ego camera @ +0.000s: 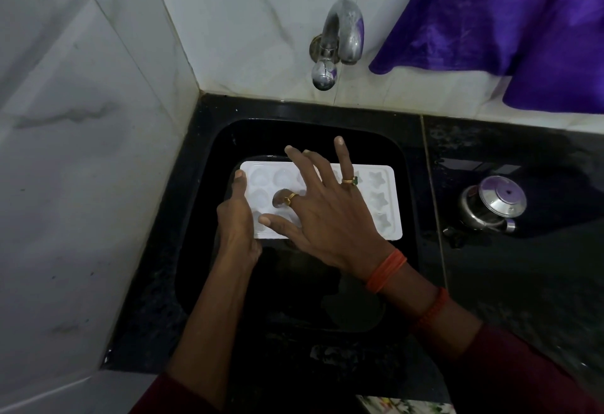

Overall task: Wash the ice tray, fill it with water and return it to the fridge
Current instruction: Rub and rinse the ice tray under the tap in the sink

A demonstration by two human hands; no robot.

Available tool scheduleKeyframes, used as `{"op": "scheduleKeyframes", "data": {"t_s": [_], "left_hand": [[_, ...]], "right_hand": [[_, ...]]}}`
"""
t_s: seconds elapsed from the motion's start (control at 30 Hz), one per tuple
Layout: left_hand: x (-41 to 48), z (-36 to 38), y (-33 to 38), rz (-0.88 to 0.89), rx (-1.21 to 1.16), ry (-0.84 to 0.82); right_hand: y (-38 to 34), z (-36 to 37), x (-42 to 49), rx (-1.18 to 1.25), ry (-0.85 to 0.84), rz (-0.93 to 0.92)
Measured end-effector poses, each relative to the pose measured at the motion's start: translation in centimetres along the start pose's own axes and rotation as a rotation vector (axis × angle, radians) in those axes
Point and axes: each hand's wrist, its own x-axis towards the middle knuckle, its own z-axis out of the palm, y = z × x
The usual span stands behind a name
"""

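Lying flat and open side up in the black sink (202, 250), the white ice tray (387, 214) sits below the metal tap (343, 33), with its long side running left to right. Its moulds show heart shapes toward the left end and star shapes at the right end. No water can be seen running from the tap.

The left hand (237, 217) has its grip closed on the tray's left short edge: the thumb lies along the top of the rim, and the fingers go under the tray, out of sight. The right hand (323, 208) is spread wide and rests palm down over the middle of the tray, holding nothing; its thumb tip touches a mould near the front left corner, one bent finger presses into a mould in the middle row, and the other fingers reach past the far rim. It wears two gold rings, and orange thread bands circle the wrist.

On the black bench (523, 266) to the right of the sink stands a small steel pot with a lid (495, 203), well apart from the tray. A purple cloth (506, 21) hangs against the white tiled wall (81, 119) to the right of the tap.
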Motion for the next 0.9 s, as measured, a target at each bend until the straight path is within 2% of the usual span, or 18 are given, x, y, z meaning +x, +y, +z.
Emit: {"op": "scheduleKeyframes", "data": {"t_s": [0.47, 0.9], "left_hand": [[-0.3, 0.2, 0.3, 0.016, -0.035, -0.037], [-0.7, 0.8, 0.2, 0.026, -0.022, -0.058]], "right_hand": [[0.1, -0.5, -0.5, 0.026, -0.052, 0.016], [-0.1, -0.7, -1.5, 0.057, 0.057, 0.050]]}}
